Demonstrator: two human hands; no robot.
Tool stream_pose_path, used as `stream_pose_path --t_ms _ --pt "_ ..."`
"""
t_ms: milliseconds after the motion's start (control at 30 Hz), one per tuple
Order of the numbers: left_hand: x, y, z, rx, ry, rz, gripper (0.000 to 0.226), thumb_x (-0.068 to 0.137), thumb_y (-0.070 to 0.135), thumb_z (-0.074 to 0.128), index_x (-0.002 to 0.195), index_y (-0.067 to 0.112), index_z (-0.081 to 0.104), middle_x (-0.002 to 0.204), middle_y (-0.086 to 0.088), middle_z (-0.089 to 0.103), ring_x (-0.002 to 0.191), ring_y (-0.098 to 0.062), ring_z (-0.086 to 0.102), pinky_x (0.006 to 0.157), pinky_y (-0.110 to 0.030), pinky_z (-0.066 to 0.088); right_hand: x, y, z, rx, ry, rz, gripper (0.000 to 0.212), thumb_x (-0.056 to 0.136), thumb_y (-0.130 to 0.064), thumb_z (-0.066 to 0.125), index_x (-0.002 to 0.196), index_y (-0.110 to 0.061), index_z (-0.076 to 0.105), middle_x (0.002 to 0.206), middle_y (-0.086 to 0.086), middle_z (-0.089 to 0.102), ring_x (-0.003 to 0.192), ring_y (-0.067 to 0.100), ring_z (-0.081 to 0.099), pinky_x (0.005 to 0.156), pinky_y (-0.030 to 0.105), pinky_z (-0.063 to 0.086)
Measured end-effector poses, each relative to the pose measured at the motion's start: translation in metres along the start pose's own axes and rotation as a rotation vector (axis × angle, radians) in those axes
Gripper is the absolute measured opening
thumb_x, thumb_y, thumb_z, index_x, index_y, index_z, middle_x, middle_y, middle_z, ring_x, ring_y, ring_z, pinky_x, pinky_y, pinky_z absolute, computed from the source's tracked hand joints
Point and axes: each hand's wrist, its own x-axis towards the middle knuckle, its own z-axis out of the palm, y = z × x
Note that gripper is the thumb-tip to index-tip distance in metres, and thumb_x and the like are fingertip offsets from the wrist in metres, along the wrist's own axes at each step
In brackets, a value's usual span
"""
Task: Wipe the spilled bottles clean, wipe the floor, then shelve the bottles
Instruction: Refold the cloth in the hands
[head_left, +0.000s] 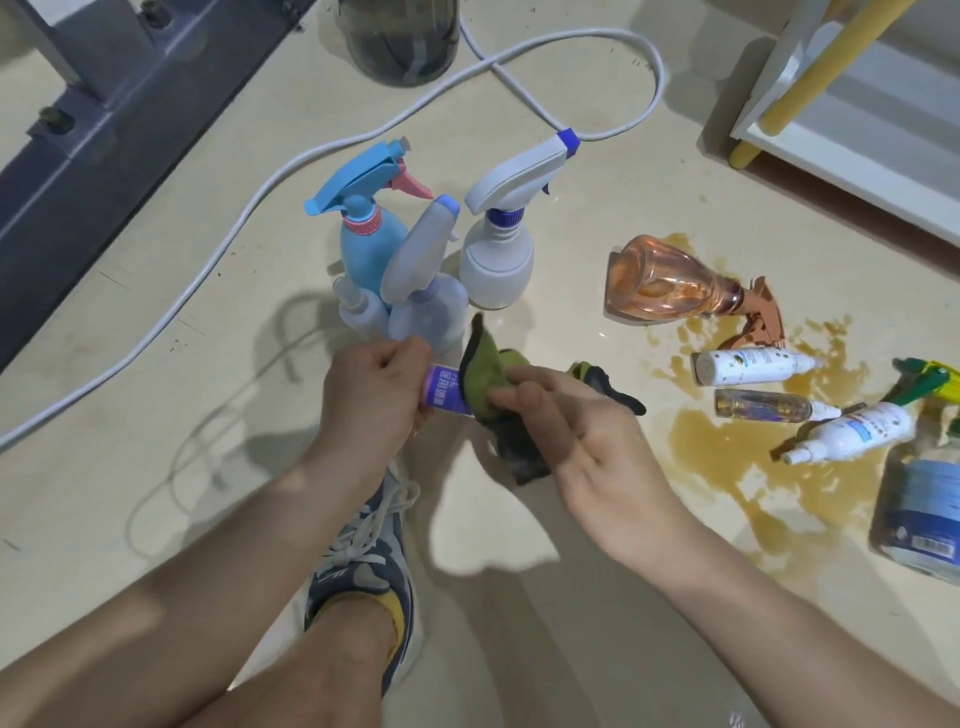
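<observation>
At frame centre the left hand (371, 400) is gripping a purple-labelled bottle (445, 396) while the right hand (587, 441) is pinching a green cloth (485, 371) around its end, other bottles (748, 366) lying in the brown spill (727, 441) at right.

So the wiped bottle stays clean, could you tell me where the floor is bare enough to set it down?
Bare floor lies left of the shoe, up to the white cable, and between the white spray bottle and the toppled pink bottle. The right side is crowded: a brown puddle with small bottles lying in it.
</observation>
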Motion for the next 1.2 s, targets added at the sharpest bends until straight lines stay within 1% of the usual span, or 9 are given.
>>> stream_pose_path --t_ms 100,167,300,567,700,800,967,1067,1200 --pt "-0.002 -0.003 0.0 -0.009 -0.051 -0.04 0.035 0.091 0.022 0.051 0.06 0.005 0.052 0.048 -0.006 0.046 0.041 -0.017 0.038 0.046 -0.024 0.032 0.008 0.005 -0.012 -0.153 0.004 -0.024 0.017 0.084 -0.029 0.071 0.087 -0.012 0.071 0.094 -0.004 0.068 0.09 0.001 0.06 0.076 0.017 0.044" --pt "-0.004 -0.001 -0.001 0.002 -0.079 -0.01 0.036 0.091 0.023 0.05 0.067 -0.003 0.055 0.053 -0.01 0.047 0.046 -0.019 0.041 0.046 -0.024 0.033 0.013 0.004 -0.014 -0.396 -0.08 -0.084 0.034 0.08 -0.029 0.076 0.106 -0.018 0.057 0.088 -0.006 0.067 0.077 0.008 0.057 0.065 0.017 0.042" --pt "-0.006 0.007 -0.004 0.033 -0.052 0.098 0.04 0.094 0.025 0.052 0.074 -0.009 0.057 0.055 -0.014 0.05 0.043 -0.016 0.043 0.043 -0.023 0.035 0.019 0.008 -0.006 -0.753 -0.163 -0.304 0.044 0.094 -0.042 0.043 0.125 -0.012 0.049 0.081 0.005 0.059 0.069 0.03 0.051 0.061 0.038 0.044" --pt "-0.019 0.019 -0.012 0.048 -0.189 0.288 0.019 0.089 0.023 0.065 0.075 0.012 0.07 0.054 -0.016 0.057 0.041 -0.017 0.05 0.041 -0.02 0.043 0.037 0.014 -0.034 0.052 -0.62 0.324 0.032 0.087 -0.043 0.06 0.1 -0.014 0.06 0.089 0.007 0.068 0.083 0.022 0.061 0.08 0.04 0.047" --pt "0.001 0.019 -0.01 0.012 -0.118 0.071 0.028 0.092 0.017 0.052 0.071 0.003 0.065 0.05 -0.013 0.054 0.037 -0.013 0.043 0.038 -0.019 0.036 0.028 0.013 -0.019 -0.615 -0.257 -0.009 0.015 0.085 -0.027 0.062 0.093 -0.019 0.052 0.08 -0.001 0.062 0.077 0.026 0.057 0.076 0.04 0.041" --pt "0.004 0.01 -0.014 0.031 -0.29 -0.238 0.033 0.094 0.028 0.045 0.068 0.012 0.055 0.048 -0.006 0.051 0.034 -0.011 0.032 0.037 -0.017 0.023 0.012 0.011 -0.004 -1.02 0.006 -0.285 0.018 0.074 -0.021 0.059 0.092 -0.018 0.056 0.075 -0.003 0.055 0.071 0.025 0.052 0.076 0.042 0.033" --pt "0.0 -0.002 -0.02 -0.075 -0.406 -0.144 0.034 0.088 0.04 0.064 0.077 0.009 0.07 0.058 -0.01 0.059 0.042 -0.011 0.044 0.039 -0.018 0.034 0.026 0.025 -0.029 -0.377 -0.437 0.007 0.018 0.094 -0.046 0.048 0.095 -0.03 0.058 0.083 -0.014 0.069 0.08 0.008 0.064 0.079 0.034 0.049" --pt "-0.005 0.001 -0.019 -0.191 -0.39 -0.047 0.02 0.071 0.032 0.072 0.087 0.019 0.077 0.083 -0.013 0.074 0.065 -0.019 0.067 0.06 -0.022 0.056 0.037 0.026 -0.042 -0.009 -0.377 0.078 0.012 0.099 -0.023 0.055 0.095 -0.03 0.063 0.083 -0.018 0.066 0.078 -0.001 0.058 0.076 0.02 0.046" --pt "-0.008 0.0 -0.017 -0.178 -0.329 0.066 0.027 0.069 0.017 0.079 0.094 0.027 0.077 0.096 0.0 0.076 0.097 -0.02 0.07 0.09 -0.035 0.055 0.039 0.026 -0.04 0.314 -0.251 0.23 0.019 0.1 -0.008 0.052 0.092 -0.016 0.067 0.079 -0.009 0.067 0.074 0.004 0.059 0.072 0.017 0.047"
